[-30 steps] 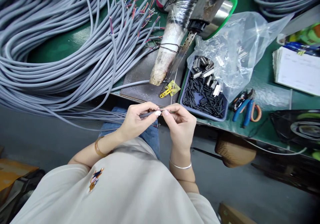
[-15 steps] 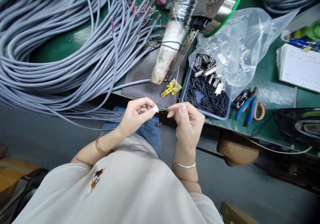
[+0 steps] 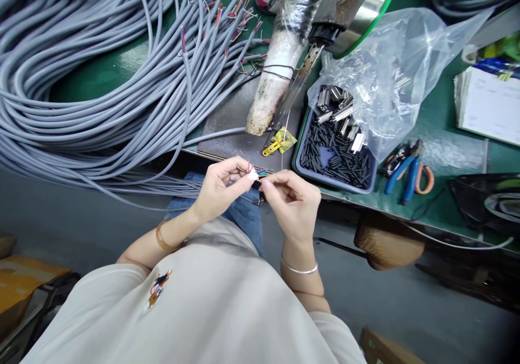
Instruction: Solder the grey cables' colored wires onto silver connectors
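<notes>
My left hand [image 3: 221,189] pinches a small white piece [image 3: 253,175] with thin coloured wires [image 3: 262,173] coming out of it, just off the table's front edge. Close beside it, the closed fingertips of my right hand [image 3: 294,201] meet at the wires; whatever they grip is too small to make out. Behind both hands, a yellow clip [image 3: 273,147] rests on a dark plate [image 3: 227,136]. Above the plate, a wrapped white tube [image 3: 268,96] reaches down, with a thin pale strand [image 3: 285,139] hanging near it.
Many grey cables [image 3: 122,104] cover the left. A blue tray [image 3: 353,189] holds black sleeves and metal connectors, with a plastic bag [image 3: 390,82] over its back. Blue-handled pliers [image 3: 411,180], papers [image 3: 487,104] and a green-rimmed spool [image 3: 371,20] stand farther right.
My right hand has moved left, and its fingertips are now nearer the white piece and wires. My left hand has hardly moved.
</notes>
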`<state>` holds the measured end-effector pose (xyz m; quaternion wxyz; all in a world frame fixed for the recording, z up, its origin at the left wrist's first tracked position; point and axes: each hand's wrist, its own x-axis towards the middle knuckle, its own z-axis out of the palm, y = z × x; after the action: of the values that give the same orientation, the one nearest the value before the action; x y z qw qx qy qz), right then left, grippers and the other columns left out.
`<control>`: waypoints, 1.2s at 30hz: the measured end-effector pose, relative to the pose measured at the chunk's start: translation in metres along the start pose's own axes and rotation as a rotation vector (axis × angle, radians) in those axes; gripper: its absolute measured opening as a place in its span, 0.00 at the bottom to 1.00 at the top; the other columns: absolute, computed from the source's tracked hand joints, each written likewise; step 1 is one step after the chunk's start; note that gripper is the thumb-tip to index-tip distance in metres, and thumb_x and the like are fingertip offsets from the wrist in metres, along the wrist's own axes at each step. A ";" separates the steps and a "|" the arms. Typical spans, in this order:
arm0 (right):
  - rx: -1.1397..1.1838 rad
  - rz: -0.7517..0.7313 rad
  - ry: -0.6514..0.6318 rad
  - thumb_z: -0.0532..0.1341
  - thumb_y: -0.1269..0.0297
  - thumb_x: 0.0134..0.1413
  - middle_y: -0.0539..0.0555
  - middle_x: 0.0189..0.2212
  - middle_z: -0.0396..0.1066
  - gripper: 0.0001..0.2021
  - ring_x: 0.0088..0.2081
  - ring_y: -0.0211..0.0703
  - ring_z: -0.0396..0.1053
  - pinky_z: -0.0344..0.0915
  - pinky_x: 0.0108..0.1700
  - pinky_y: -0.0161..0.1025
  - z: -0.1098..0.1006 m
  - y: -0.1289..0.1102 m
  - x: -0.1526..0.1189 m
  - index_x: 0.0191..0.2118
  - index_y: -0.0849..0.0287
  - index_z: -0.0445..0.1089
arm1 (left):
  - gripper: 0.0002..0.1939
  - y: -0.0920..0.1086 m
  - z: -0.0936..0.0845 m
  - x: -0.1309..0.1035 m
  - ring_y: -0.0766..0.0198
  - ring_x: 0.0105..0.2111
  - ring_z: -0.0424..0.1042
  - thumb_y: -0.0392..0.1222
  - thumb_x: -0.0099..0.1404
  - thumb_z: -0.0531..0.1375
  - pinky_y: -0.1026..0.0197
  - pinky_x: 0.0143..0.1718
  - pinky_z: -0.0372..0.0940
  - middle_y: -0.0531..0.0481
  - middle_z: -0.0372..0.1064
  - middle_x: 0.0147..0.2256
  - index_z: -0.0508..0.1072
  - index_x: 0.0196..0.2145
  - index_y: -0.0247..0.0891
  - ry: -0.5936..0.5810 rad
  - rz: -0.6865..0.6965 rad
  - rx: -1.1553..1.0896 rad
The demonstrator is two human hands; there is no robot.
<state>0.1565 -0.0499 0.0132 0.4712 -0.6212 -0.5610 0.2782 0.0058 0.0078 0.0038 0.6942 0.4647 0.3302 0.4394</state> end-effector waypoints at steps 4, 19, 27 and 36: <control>0.074 0.102 0.053 0.64 0.58 0.60 0.47 0.24 0.72 0.08 0.18 0.31 0.53 0.49 0.22 0.35 -0.004 0.003 0.001 0.38 0.56 0.77 | 0.08 -0.002 -0.001 0.000 0.73 0.24 0.65 0.39 0.60 0.68 0.70 0.26 0.62 0.54 0.69 0.26 0.73 0.28 0.34 0.002 0.030 0.028; -0.046 -0.076 -0.004 0.63 0.68 0.61 0.45 0.24 0.69 0.05 0.19 0.30 0.52 0.50 0.24 0.36 -0.007 0.001 0.001 0.35 0.56 0.76 | 0.09 -0.002 -0.001 0.000 0.73 0.24 0.61 0.39 0.60 0.68 0.69 0.27 0.61 0.55 0.66 0.25 0.71 0.27 0.35 -0.022 0.043 0.055; -0.395 -0.368 -0.076 0.63 0.66 0.65 0.50 0.29 0.79 0.06 0.26 0.35 0.72 0.63 0.30 0.36 -0.015 -0.005 0.006 0.40 0.53 0.79 | 0.11 0.004 -0.002 -0.003 0.72 0.22 0.58 0.41 0.57 0.68 0.68 0.26 0.59 0.57 0.62 0.22 0.70 0.24 0.36 -0.071 -0.066 0.089; -0.324 -0.246 -0.119 0.67 0.55 0.62 0.44 0.22 0.70 0.12 0.18 0.31 0.57 0.56 0.25 0.34 -0.031 -0.009 0.008 0.47 0.54 0.76 | 0.08 0.007 -0.003 -0.005 0.72 0.22 0.61 0.39 0.57 0.65 0.68 0.25 0.58 0.55 0.66 0.22 0.70 0.24 0.35 -0.078 -0.041 0.189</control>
<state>0.1814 -0.0512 0.0354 0.3617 -0.5983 -0.6967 0.1608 -0.0012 0.0058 0.0099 0.6686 0.5378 0.3524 0.3736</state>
